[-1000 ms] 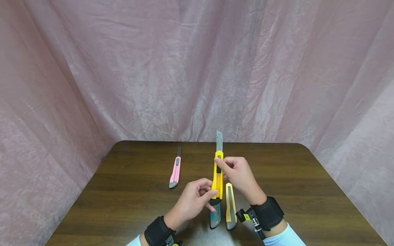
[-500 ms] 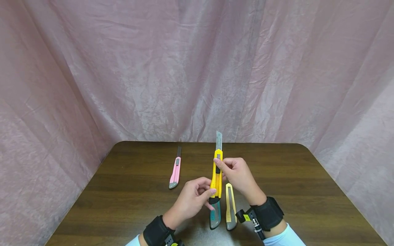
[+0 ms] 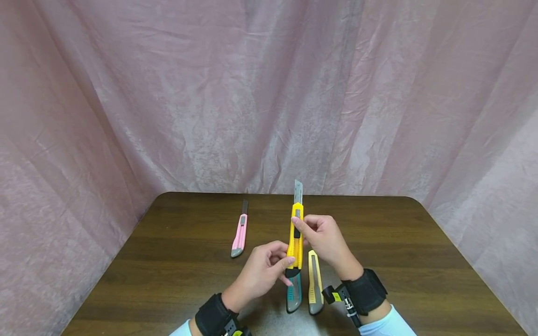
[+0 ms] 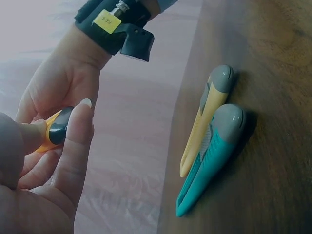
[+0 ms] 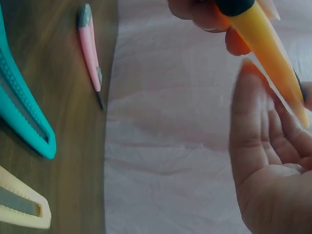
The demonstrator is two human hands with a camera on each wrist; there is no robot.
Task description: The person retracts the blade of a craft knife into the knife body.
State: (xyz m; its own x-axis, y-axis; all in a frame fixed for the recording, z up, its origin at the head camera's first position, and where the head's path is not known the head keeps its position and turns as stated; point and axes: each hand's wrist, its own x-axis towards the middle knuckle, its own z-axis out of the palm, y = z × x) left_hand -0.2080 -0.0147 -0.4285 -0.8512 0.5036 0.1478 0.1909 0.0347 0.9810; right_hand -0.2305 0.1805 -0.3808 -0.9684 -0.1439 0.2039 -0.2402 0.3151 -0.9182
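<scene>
A yellow utility knife is held above the table, its blade extended and pointing away. My left hand pinches its black-capped lower end between thumb and fingers. Farther up, my right hand grips the body, with the thumb at the black slider. In the left wrist view the black end cap shows between the fingers. Below the held knife lies a teal utility knife, its upper part hidden in the head view. Beside it is a pale yellow utility knife, no blade showing.
A pink utility knife with its blade out lies to the left on the brown wooden table. Behind the table's far edge hangs a pink curtain.
The yellow utility knife has shifted very slightly left in both hands. Its blade stays out, and the knives on the table have not moved.
</scene>
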